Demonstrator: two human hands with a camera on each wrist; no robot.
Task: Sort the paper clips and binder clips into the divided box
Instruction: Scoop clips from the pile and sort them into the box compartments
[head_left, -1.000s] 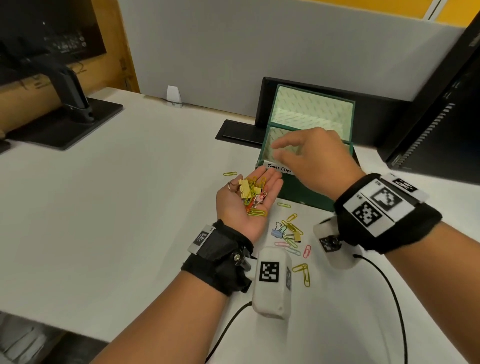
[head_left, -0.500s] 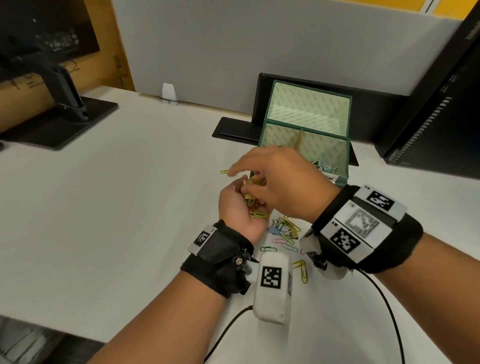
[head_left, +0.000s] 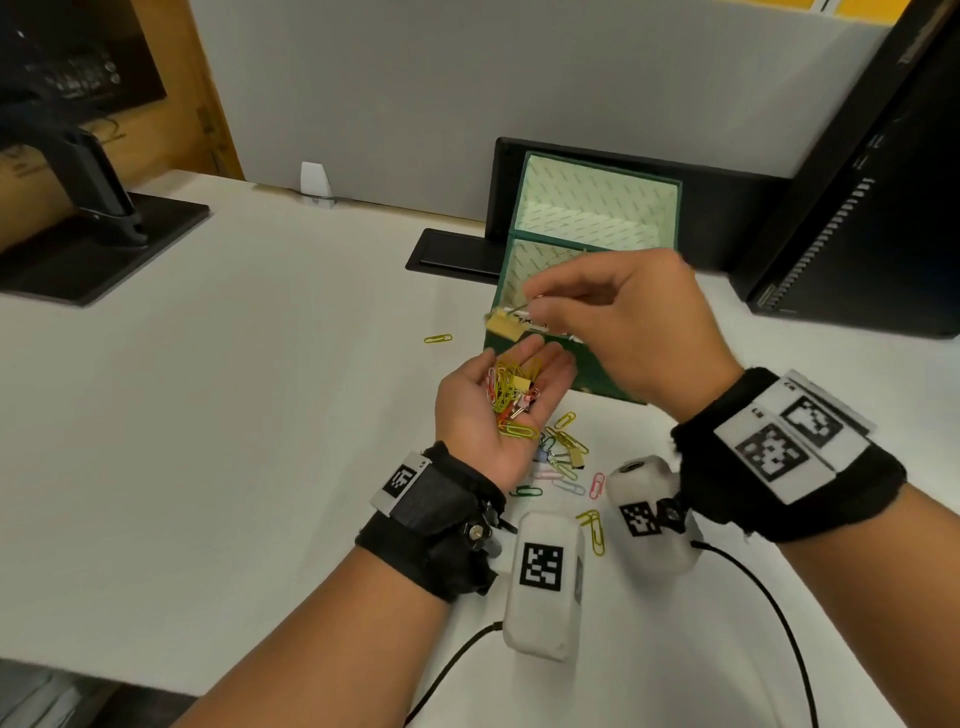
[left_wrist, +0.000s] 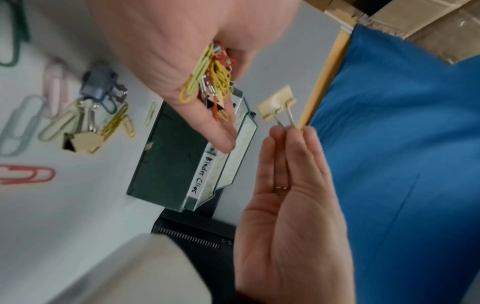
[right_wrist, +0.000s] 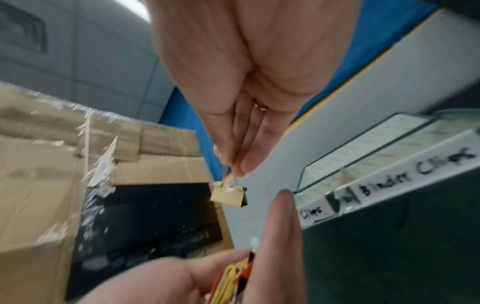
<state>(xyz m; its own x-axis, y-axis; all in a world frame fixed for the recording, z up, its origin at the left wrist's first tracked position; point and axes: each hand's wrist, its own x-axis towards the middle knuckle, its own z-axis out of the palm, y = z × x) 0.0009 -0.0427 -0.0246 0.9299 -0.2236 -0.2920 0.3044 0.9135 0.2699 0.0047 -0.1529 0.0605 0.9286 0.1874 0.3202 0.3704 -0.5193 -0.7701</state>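
Note:
My left hand (head_left: 519, 366) lies palm up in front of the green divided box (head_left: 597, 376), cupping a pile of coloured paper clips and small binder clips (head_left: 511, 395). My right hand (head_left: 535, 305) pinches the wire handles of a beige binder clip (head_left: 503, 325), which hangs just above the left fingertips, at the box's front left corner. In the left wrist view the beige binder clip (left_wrist: 276, 105) dangles from my right fingertips (left_wrist: 298, 133) beside the box's "Binder Clips" label (left_wrist: 202, 174). More loose clips (head_left: 563, 457) lie on the table under my left hand.
The box lid (head_left: 592, 202) stands open against a black monitor base (head_left: 452, 249). A lone yellow paper clip (head_left: 438, 339) lies left of the box. A monitor stand (head_left: 93, 223) is far left, a dark monitor (head_left: 857, 208) at right. Wrist camera cables trail toward me.
My right hand came back from over the box to the left palm, took a beige binder clip by its handles, and has lifted it clear of the pile. The left hand stayed put.

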